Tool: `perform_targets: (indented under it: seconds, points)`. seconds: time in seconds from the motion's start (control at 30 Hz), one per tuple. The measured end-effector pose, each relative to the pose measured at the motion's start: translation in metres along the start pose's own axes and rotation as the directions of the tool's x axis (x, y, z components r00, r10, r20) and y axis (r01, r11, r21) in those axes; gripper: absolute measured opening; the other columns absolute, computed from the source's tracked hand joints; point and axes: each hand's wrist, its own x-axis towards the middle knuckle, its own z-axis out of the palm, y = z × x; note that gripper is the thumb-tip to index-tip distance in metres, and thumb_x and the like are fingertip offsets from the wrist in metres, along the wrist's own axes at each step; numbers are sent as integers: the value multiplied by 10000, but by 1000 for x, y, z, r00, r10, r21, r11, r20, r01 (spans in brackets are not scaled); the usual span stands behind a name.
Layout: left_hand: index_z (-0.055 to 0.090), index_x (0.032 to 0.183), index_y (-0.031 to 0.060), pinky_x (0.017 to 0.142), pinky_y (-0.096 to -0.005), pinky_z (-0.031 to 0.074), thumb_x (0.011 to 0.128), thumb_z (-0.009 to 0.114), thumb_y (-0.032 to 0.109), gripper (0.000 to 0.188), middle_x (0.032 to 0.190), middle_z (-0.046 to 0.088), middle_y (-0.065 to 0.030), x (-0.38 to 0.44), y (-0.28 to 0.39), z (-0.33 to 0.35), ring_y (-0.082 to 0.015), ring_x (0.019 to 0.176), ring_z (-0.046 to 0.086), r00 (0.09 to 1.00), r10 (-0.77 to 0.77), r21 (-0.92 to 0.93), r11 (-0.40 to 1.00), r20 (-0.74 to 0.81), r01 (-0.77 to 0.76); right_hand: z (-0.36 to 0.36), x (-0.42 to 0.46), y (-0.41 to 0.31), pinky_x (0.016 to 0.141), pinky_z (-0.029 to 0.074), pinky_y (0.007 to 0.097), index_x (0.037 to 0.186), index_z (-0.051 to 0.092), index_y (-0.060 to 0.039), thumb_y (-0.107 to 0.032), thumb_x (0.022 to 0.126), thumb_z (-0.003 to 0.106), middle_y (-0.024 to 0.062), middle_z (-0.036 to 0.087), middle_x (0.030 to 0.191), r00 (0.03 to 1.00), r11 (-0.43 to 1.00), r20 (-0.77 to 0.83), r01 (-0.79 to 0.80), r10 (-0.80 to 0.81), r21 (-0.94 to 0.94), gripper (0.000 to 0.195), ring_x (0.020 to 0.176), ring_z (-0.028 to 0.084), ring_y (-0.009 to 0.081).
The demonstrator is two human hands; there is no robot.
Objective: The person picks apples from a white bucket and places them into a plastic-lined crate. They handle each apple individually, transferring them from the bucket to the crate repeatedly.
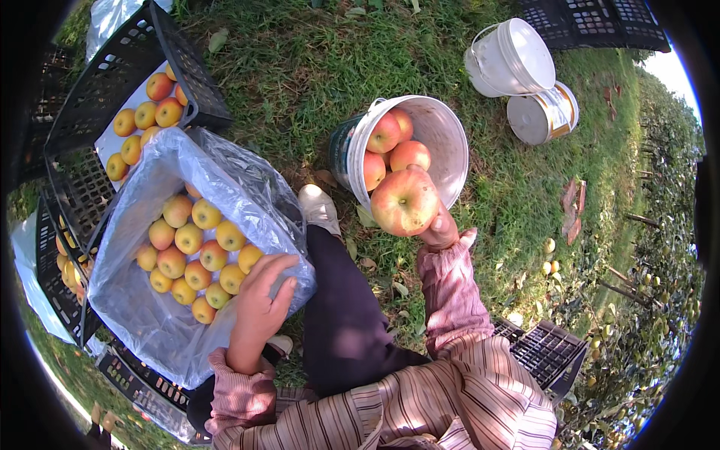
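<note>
My right hand (441, 228) grips a large red-yellow apple (405, 201) from below and behind, over the near rim of a white plastic bucket (447, 152). The bucket leans toward me, with several red apples (385, 134) inside. My left hand (261, 304) reaches over the near right side of a crate lined with a clear plastic bag (169, 337). Its fingers lie beside the nearest apples, thumb apart, with no apple visible in the hand. Rows of smaller yellow-red apples (188, 239) sit in the liner, spaced on a pale sheet.
A black plastic crate (197, 84) with apples on a white sheet stands behind the lined one. Two white buckets (495, 62) rest on the grass at upper right. Another black crate (551, 354) is at my right. Fruit trees (669, 315) line the right edge.
</note>
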Motion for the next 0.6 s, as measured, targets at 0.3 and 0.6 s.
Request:
perform_targets:
  seconds: [0.3,0.6]
  points:
    - [647,1072,19,866,-368,502,764,704,-14,314,1102,618,-132,47,29,24,-301,998,625,946,325,9,946,1,-325,33,2,5,1113,349,437,1500,157,-20,-518,566,830,150,402,1421,992,998,116,-57,54,27,1254,1324,437,289]
    - [436,1373,129,1054,-511,365,622,855,203,864,1416,398,-136,65,27,41,-393,1289,411,895,441,141,892,-64,-429,64,11,24,1144,299,448,1474,266,-21,-548,856,647,144,388,1466,981,978,192,-20,-21,210,897,1357,400,282]
